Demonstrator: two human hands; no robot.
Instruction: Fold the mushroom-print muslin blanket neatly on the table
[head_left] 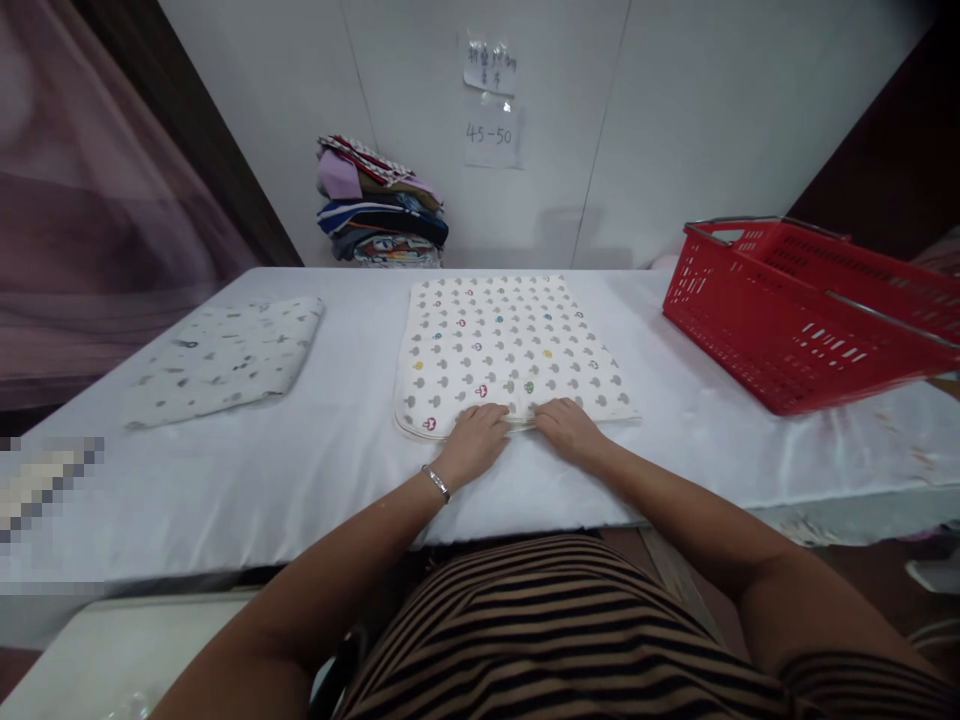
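Observation:
A cream cloth printed with small grey mushrooms [510, 345] lies folded flat in the middle of the white table [330, 460]. My left hand [474, 438], with a bracelet at the wrist, rests on the cloth's near edge with its fingers curled onto the hem. My right hand [570, 428] sits right beside it on the same edge, fingers bent down over the fabric. Both hands pinch or press the near hem close together.
A folded white cloth with grey specks [225, 360] lies at the left. A red plastic basket [810, 315] stands at the right. A stack of folded coloured fabrics [379, 205] leans against the back wall under paper notes [491, 100].

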